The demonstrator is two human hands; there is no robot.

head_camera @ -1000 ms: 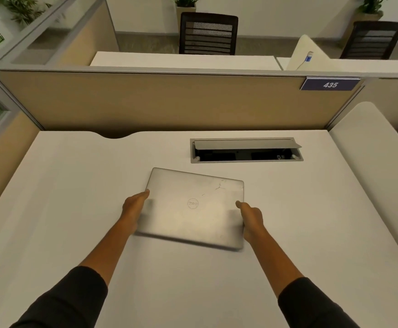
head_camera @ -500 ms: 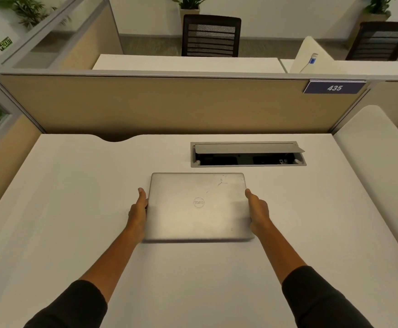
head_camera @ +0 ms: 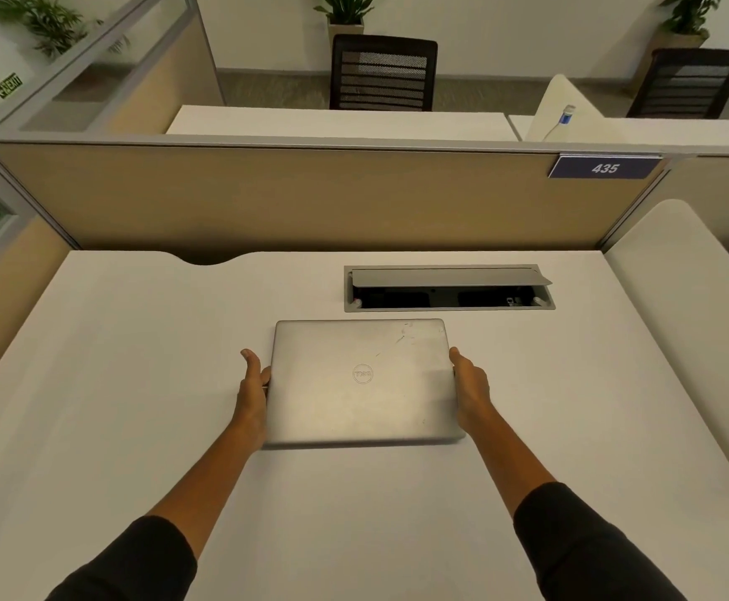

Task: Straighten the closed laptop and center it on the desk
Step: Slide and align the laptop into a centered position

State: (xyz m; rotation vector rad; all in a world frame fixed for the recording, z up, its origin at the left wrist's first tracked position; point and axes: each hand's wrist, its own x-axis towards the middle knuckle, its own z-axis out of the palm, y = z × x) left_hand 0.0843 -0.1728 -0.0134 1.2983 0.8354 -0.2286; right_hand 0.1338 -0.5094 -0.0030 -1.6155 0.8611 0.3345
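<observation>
A closed silver laptop [head_camera: 362,383] lies flat on the white desk [head_camera: 137,383], its edges square to the desk and its round logo facing up. It sits near the desk's middle, just in front of the cable box. My left hand [head_camera: 252,392] presses against the laptop's left edge, fingers curled at the side. Against the right edge rests my right hand [head_camera: 468,388], thumb pointing forward. Both hands grip the laptop between them.
An open grey cable box [head_camera: 449,288] is sunk into the desk behind the laptop. A beige partition [head_camera: 310,197] with a plate reading 435 closes the back. A white side panel [head_camera: 692,318] borders the right. Black chairs stand beyond.
The laptop was tilted a second ago; it has been turned square and shifted slightly back toward the cable box. Both hands stayed on its side edges.
</observation>
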